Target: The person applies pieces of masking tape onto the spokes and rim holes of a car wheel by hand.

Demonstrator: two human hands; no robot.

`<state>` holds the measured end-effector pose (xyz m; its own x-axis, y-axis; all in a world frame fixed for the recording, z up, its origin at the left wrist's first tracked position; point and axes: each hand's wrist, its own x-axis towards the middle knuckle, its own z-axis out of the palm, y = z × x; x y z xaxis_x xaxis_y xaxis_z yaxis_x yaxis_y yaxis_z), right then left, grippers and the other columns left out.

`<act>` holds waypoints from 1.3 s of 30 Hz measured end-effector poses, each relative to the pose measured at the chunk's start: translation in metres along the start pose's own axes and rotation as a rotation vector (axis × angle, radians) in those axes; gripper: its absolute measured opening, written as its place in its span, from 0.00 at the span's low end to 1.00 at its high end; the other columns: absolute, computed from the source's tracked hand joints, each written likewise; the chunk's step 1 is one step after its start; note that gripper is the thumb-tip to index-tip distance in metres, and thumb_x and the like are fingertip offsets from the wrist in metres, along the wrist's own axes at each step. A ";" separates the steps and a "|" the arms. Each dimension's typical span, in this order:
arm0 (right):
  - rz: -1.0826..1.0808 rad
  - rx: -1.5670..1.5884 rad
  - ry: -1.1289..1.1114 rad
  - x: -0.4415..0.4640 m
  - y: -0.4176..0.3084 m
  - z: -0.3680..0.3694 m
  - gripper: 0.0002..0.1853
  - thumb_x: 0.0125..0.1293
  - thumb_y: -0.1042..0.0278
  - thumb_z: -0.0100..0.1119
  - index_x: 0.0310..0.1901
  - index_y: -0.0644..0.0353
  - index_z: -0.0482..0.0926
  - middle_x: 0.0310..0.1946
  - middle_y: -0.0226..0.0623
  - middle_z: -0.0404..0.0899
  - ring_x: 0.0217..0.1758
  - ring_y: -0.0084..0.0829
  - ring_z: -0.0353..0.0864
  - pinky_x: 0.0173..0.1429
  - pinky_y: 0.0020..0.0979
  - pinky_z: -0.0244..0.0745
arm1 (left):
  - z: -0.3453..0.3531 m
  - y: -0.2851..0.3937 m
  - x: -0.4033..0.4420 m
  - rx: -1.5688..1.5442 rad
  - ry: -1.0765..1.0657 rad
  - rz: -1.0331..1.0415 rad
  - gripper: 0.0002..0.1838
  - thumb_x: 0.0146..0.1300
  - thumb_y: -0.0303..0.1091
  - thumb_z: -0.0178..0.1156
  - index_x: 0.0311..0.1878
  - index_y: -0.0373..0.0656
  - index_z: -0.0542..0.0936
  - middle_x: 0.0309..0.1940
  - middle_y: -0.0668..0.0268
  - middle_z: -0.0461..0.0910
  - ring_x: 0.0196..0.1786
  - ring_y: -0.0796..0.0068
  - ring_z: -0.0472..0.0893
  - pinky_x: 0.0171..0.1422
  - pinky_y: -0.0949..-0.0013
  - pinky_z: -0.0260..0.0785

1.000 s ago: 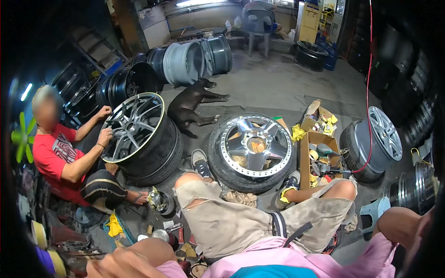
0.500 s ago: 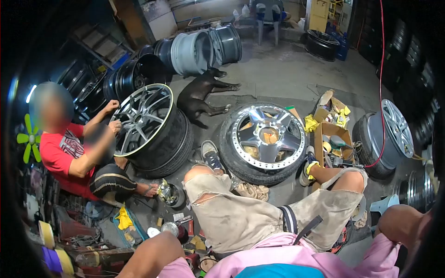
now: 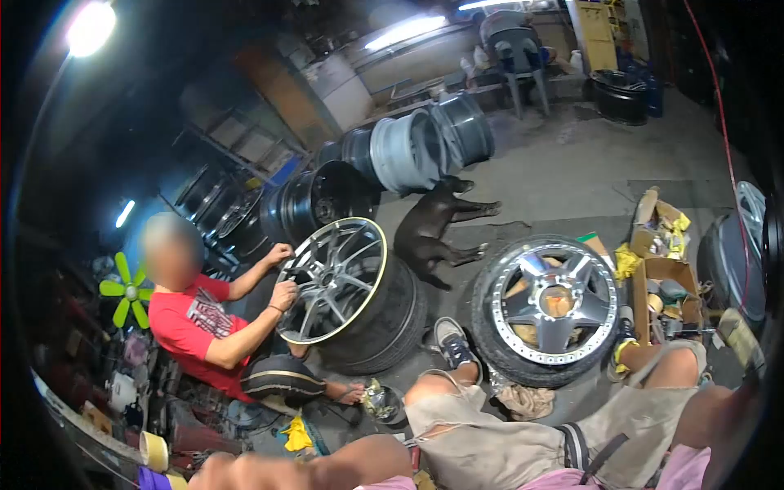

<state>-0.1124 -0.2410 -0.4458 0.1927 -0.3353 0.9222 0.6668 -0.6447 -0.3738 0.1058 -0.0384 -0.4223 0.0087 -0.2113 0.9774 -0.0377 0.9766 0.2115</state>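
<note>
The blurred left hand (image 3: 249, 474) was near left, just right of a yellow tape roll (image 3: 153, 451). Its grip could not be told, nor the right hand's, out of sight.

Near left, a blurred left hand (image 3: 249, 471) is seen close to tape rolls (image 3: 153, 451); beyond, a spoked rim (image 3: 327, 278) is held by a co-worker (image 3: 192, 322). Farther right, a polished wheel (image 3: 586, 310) is ringed by a tyre (image 3: 487, 339).

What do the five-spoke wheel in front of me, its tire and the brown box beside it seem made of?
The wheel: polished metal, perhaps alloy, judging by mirror-like reflections.
The tire: likely rubber, matt black and dull.
The box: probably cardboard, plain brown with thin walls.
</note>
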 end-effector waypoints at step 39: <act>0.628 -0.749 -1.033 -0.273 0.492 -0.033 0.16 0.60 0.73 0.62 0.51 0.55 0.85 0.46 0.47 0.76 0.55 0.52 0.78 0.56 0.50 0.73 | -0.157 -0.299 -0.186 0.750 0.019 -1.350 0.15 0.73 0.25 0.57 0.58 0.42 0.85 0.30 0.61 0.82 0.34 0.74 0.81 0.45 0.67 0.75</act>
<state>0.1395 -0.4893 -0.8851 0.9572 -0.2630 0.1213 -0.1943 -0.8937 -0.4044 0.2721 -0.2853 -0.6671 0.4599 -0.8855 0.0664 -0.4680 -0.1781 0.8656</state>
